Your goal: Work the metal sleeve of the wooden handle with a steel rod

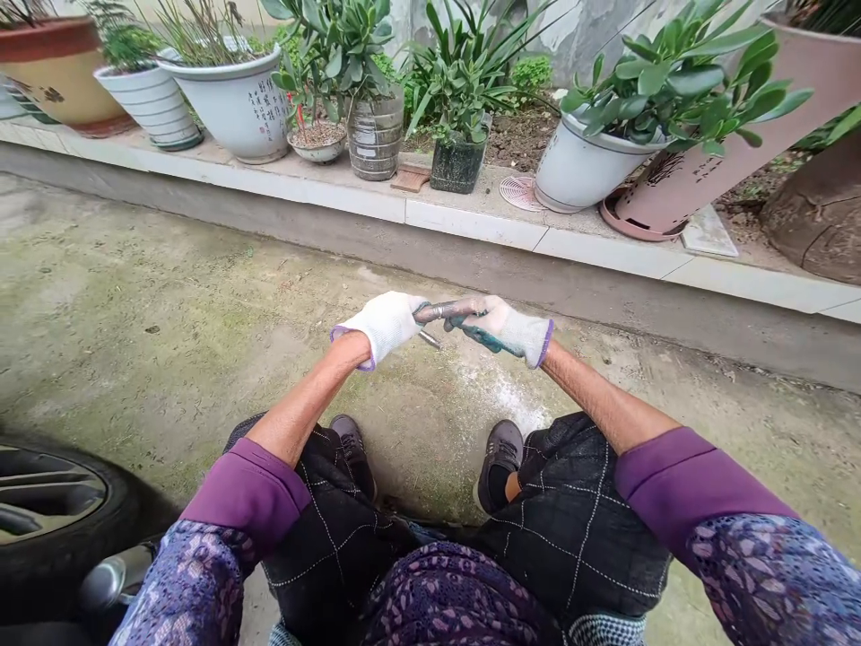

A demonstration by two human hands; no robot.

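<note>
Mossy concrete near, underfoot. We pinch silver-banded piece between us, left hand and right hand curled round opposite ends; two-handed handling step, we judge, next move wanting steady grip. Far: potted plants along ledge.

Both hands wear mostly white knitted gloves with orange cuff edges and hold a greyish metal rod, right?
Orange is wrong: the head view shows purple cuff edges. The left hand and right hand do wear mostly white knitted gloves and hold a greyish metal rod.
</note>
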